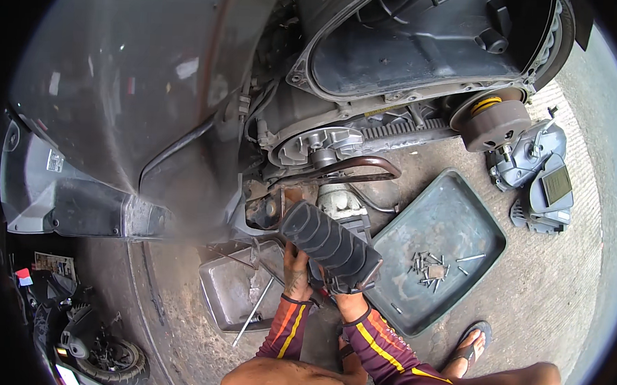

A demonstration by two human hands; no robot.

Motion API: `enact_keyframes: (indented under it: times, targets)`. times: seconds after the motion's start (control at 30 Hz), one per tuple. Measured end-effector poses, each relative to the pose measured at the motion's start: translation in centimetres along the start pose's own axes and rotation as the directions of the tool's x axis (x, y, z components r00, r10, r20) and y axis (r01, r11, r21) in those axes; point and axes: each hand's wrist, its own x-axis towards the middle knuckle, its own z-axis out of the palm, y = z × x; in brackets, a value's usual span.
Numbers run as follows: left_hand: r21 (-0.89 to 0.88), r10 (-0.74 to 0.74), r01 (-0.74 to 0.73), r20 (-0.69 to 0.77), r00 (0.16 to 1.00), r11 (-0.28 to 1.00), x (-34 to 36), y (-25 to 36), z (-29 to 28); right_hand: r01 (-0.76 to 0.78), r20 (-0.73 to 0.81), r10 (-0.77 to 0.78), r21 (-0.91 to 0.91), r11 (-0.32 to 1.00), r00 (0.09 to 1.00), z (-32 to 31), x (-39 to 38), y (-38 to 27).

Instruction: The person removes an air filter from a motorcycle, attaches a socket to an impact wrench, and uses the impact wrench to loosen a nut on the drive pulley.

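Observation:
A black ribbed, rubber-topped part [330,245], perhaps a footrest, slants between my arms and covers much of what lies beneath it. Under its left end my left hand [296,273] is curled closed, its fingertips hidden, so what it grips cannot be made out. My right hand [350,306] reaches in below the part's lower right end; its fingers are out of sight. Just beyond stands the opened side of a scooter, with a finned pulley [317,146], a toothed belt [404,130] and a round clutch drum [496,125] exposed.
A grey-green tray [459,282] on the right holds several bolts [429,270]. A smaller metal tray [214,295] with a thin rod [254,310] lies left. Removed black covers [530,161] rest on the floor at far right. A curved brown metal lever [365,164] juts out above my hands.

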Motion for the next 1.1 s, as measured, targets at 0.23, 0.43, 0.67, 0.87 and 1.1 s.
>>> enact_keyframes:
  times: [0.23,0.43,0.67,0.87,1.1]
  targets:
    - [0.062,0.036,-0.032,-0.058,0.998,0.998,-0.3,0.2,0.1,-0.202,0.136,0.199,0.01,0.979,0.971,-0.5,-0.6,-0.2]
    - [0.048,0.05,-0.046,-0.084,0.995,0.998,0.2,-1.5,-1.4,-0.232,0.169,0.236,-0.046,0.972,0.957,-0.3,-1.0,-0.4]
    - [0.092,0.078,-0.072,-0.061,0.995,0.993,0.4,0.9,0.2,-0.118,0.156,0.138,-0.134,0.984,0.978,-0.5,-0.1,0.0]
    - [0.117,-0.082,0.083,-0.015,0.997,0.99,0.2,0.9,-1.4,-0.207,0.086,0.206,0.006,0.978,0.975,-1.6,3.4,-4.6]
    - [0.073,-0.066,0.067,-0.013,0.998,0.995,1.2,-3.1,-4.1,-0.07,0.183,0.12,-0.261,0.963,0.976,-1.0,-0.5,-1.2]
